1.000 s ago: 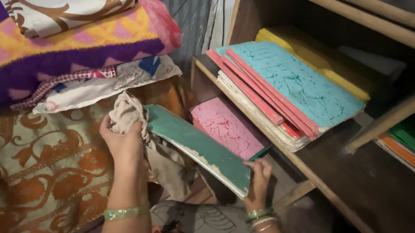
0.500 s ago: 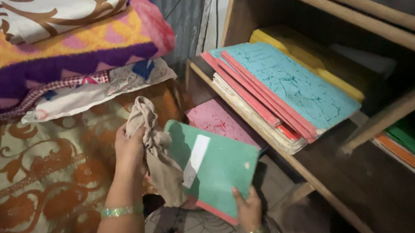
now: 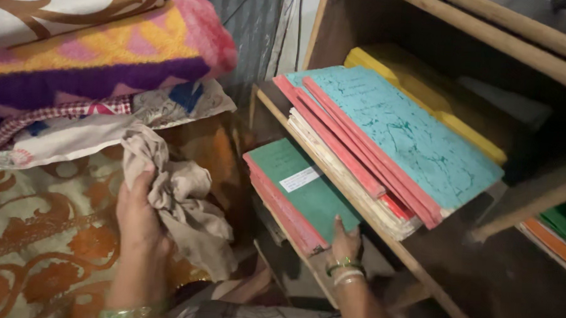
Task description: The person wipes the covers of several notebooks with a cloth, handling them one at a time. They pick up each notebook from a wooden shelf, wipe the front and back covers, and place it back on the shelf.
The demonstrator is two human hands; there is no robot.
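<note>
Green book (image 3: 307, 195): was held up in front of shelf unit, now flat on pink books (image 3: 279, 210), lower shelf, below teal-and-red stack (image 3: 385, 141). Right hand (image 3: 345, 239) fingers rest on near edge, not closed. Left hand (image 3: 137, 213) grips beige rag (image 3: 182, 205), left, over patterned bedding (image 3: 44, 231).

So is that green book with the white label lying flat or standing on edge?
Lying flat. The green book rests cover up, label showing, on a pink-edged stack on the lower shelf, with the right hand at its near corner.

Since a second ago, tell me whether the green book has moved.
Yes. The green book went from being held up beside the cloth to lying flat on the lower shelf pile, under the turquoise stack, right hand at its edge.
</note>
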